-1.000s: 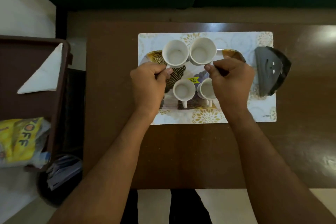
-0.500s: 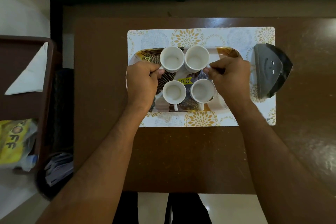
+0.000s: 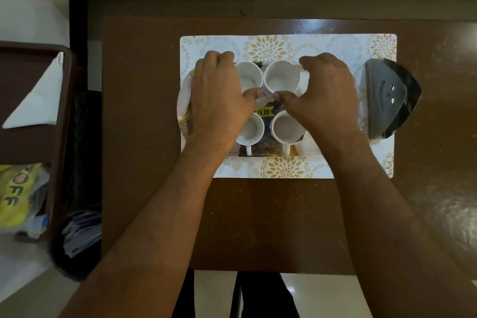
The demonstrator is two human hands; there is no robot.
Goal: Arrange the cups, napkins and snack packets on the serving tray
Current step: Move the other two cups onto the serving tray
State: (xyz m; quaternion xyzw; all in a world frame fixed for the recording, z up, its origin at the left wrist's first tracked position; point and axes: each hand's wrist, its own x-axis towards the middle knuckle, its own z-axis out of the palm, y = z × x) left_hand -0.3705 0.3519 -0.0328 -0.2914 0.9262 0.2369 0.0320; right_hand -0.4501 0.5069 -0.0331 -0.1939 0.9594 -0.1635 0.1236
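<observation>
1. Far to the left of the left hand, off the bench, a napkin (image 3: 38,95) lies on a brown side tray (image 3: 67,121), and a yellow packet (image 3: 18,196) sits nearer the person at that tray's edge. Neither is on the serving tray yet.
2. The left hand (image 3: 219,95) is curled over the far-left cup (image 3: 249,76), thumb at its near rim, fingers round its outer side; it appears to grip that cup. Just below the hand's heel stands the near-left cup (image 3: 251,129), untouched.
3. Between the two hands shows the tray (image 3: 183,100), patterned, with a yellow price sticker (image 3: 262,112). It rests on a floral mat (image 3: 284,168) on the bench (image 3: 258,214).
4. The right hand (image 3: 325,95) curls round the far-right cup (image 3: 281,77), thumb at the near rim, fingers on the right side, seemingly gripping it. The near-right cup (image 3: 287,128) stands below its thumb.
5. Right of the right hand, a dark holder (image 3: 389,98) lies at the mat's edge.
6. Judgement: the step in hand is squaring up the four cups. Next, the hands must let go and one must reach far left for the napkin and packet; free space on the tray looks scarce.
</observation>
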